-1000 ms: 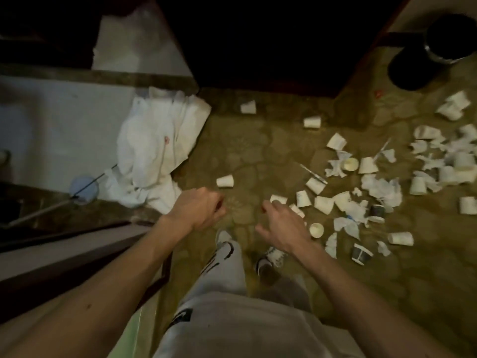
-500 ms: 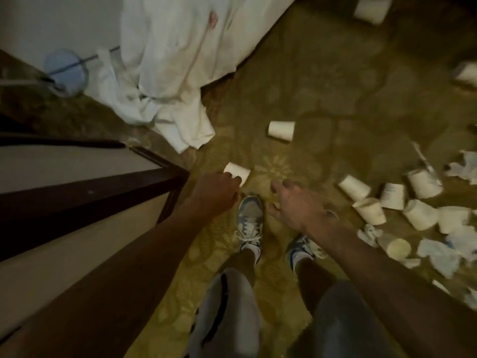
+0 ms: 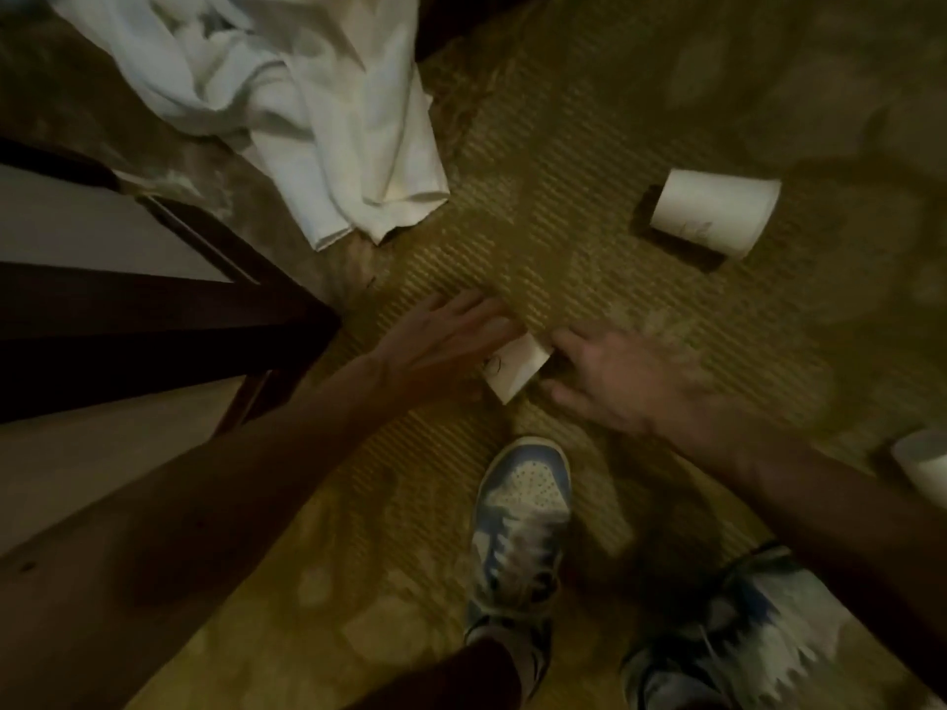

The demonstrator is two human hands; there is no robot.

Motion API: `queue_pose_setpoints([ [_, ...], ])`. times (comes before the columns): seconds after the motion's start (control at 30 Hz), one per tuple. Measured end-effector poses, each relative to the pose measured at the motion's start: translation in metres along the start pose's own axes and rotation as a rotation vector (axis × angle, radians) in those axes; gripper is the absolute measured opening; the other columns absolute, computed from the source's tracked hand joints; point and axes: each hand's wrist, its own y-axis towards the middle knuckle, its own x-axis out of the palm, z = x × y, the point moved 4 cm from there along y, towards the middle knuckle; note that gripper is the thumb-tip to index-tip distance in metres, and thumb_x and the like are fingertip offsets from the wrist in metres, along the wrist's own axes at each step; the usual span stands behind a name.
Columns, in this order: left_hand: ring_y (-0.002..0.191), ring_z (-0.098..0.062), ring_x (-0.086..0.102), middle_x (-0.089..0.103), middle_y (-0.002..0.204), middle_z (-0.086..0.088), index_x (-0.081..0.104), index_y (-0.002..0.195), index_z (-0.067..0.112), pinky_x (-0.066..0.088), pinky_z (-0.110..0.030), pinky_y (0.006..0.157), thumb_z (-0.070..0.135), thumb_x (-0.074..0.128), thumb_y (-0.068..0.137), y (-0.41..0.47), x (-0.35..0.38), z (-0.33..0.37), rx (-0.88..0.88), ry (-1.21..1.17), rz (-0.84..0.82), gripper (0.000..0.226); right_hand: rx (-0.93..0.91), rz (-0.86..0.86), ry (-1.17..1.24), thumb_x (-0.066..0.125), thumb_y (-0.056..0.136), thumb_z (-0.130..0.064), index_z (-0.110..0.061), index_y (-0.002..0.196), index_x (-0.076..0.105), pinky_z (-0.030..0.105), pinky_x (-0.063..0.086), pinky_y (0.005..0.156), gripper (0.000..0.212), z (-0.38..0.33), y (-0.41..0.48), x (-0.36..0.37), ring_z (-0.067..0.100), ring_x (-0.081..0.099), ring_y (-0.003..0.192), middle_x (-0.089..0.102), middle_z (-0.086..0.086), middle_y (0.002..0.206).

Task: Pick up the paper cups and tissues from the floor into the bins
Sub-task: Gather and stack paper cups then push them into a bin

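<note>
A white paper cup [image 3: 516, 368] lies on its side on the patterned carpet, between my two hands. My left hand [image 3: 445, 344] reaches over its left side with fingers spread and straight, touching or nearly touching it. My right hand [image 3: 617, 374] comes in from the right, fingers open and blurred, its fingertips at the cup's mouth. A second paper cup [image 3: 713, 213] lies on its side farther away to the right. The rim of a third cup [image 3: 925, 466] shows at the right edge. No bin is in view.
A crumpled white cloth [image 3: 328, 120] lies on the floor at the upper left. A dark wooden furniture corner [image 3: 205, 310] juts in from the left, close to my left arm. My two blue-and-white sneakers [image 3: 520, 525] stand just below the hands.
The view has dropped much closer to the floor. Both hands have opened and reached down to the nearest cup, one on each side of it.
</note>
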Motion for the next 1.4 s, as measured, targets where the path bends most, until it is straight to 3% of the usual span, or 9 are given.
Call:
queue_pose_setpoints([
  [0.2,0.120,-0.037,0.054,0.057,0.133,-0.016,0.054,0.136,0.005,0.046,-0.049,0.096,0.047,0.080,0.076,0.031,-0.009,-0.004,0.142,-0.084,0.142,0.077,-0.095,0.032,0.048,0.026,0.076,-0.086,-0.024,0.137,0.044,0.030,0.043,0.078,0.088,0.019,0.008,-0.002,0.014,0.050,0.096,0.053,-0.002,0.116],
  [0.4,0.104,-0.019,0.047,0.050,0.118,-0.003,0.056,0.126,0.018,0.043,-0.034,0.084,0.066,0.073,0.071,0.080,-0.029,-0.002,-0.009,-0.133,0.261,0.075,-0.076,0.190,-0.076,0.018,0.076,-0.091,-0.024,0.132,0.049,0.032,0.045,0.075,0.092,0.057,0.009,-0.043,0.012,0.046,0.086,0.050,-0.004,0.102],
  [0.63,0.097,-0.012,0.042,0.044,0.108,0.004,0.051,0.125,0.024,0.035,-0.030,0.074,0.078,0.066,0.066,0.100,-0.054,-0.010,-0.172,-0.300,0.341,0.081,-0.041,0.357,-0.261,0.021,0.081,-0.081,-0.011,0.126,0.056,0.037,0.042,0.089,0.090,0.073,0.002,-0.101,0.019,0.045,0.097,0.059,0.008,0.111],
  [0.8,0.102,-0.016,0.047,0.047,0.111,0.003,0.051,0.122,0.026,0.043,-0.034,0.078,0.080,0.067,0.060,0.105,-0.064,-0.008,-0.240,-0.362,0.343,0.084,0.206,0.353,-0.290,0.011,0.080,-0.084,-0.014,0.143,0.039,0.045,0.034,0.106,0.098,0.113,0.008,-0.116,0.028,0.039,0.130,0.045,0.010,0.143],
  [0.93,0.101,-0.015,0.049,0.048,0.111,0.005,0.051,0.125,0.026,0.047,-0.037,0.084,0.079,0.069,0.059,0.102,-0.070,-0.014,-0.285,-0.424,0.345,0.087,0.318,0.209,-0.138,0.026,0.093,-0.067,-0.017,0.142,0.036,0.042,0.037,0.100,0.071,0.137,0.008,-0.095,0.028,0.045,0.123,0.047,0.011,0.140],
  [1.1,0.075,-0.006,0.057,0.059,0.087,0.012,0.056,0.096,0.029,0.040,-0.027,0.057,0.084,0.067,0.054,0.097,-0.079,-0.009,-0.361,-0.663,0.377,0.070,0.337,0.216,-0.133,0.060,0.073,-0.076,-0.017,0.133,0.045,0.041,0.045,0.095,0.085,0.140,-0.007,-0.077,0.023,0.051,0.112,0.053,0.006,0.129],
  [1.17,0.066,-0.005,0.067,0.071,0.076,0.009,0.063,0.091,0.026,0.047,-0.020,0.049,0.075,0.073,0.060,0.098,-0.081,0.001,-0.353,-0.942,0.388,0.058,0.439,0.324,0.174,0.070,0.072,-0.068,-0.019,0.128,0.051,0.037,0.051,0.083,0.077,0.144,-0.019,-0.077,0.019,0.059,0.101,0.061,0.002,0.117],
  [1.27,0.059,-0.002,0.068,0.074,0.072,0.010,0.069,0.087,0.021,0.049,-0.016,0.046,0.067,0.069,0.065,0.102,-0.089,0.021,-0.364,-1.288,0.369,0.051,0.600,0.518,1.066,0.066,0.081,-0.061,-0.015,0.122,0.058,0.028,0.052,0.061,0.063,0.149,-0.044,-0.077,0.015,0.069,0.080,0.070,0.000,0.094],
  [1.4,0.060,-0.008,0.066,0.073,0.076,0.000,0.069,0.090,0.018,0.047,-0.020,0.047,0.067,0.061,0.072,0.118,-0.108,0.058,-0.309,-1.433,0.243,0.052,0.336,0.595,1.776,0.065,0.076,-0.057,-0.016,0.118,0.061,0.034,0.053,0.067,0.059,0.148,-0.080,-0.086,0.020,0.070,0.080,0.071,0.010,0.099],
])
